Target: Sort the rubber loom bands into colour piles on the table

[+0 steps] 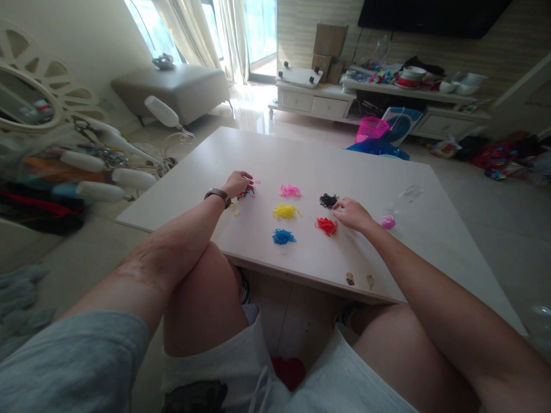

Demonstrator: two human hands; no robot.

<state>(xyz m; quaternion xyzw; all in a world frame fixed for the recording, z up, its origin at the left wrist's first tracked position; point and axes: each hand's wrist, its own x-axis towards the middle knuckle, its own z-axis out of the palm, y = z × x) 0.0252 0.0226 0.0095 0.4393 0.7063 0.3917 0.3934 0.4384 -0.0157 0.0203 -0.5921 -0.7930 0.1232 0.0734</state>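
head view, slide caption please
Left hand at a mixed-color pile, right hand by a black pile on a white table.

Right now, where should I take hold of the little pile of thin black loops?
Probably pinch the right edge of the pile of thin black loops, coming from above and the right: it is low and loose, with no handle. Your right grip is beside that edge, while the pile of thin red loops crowds the near side.

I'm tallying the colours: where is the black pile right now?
In the head view, the black pile lies right of centre on the table, just beyond the red pile, beside the right hand.
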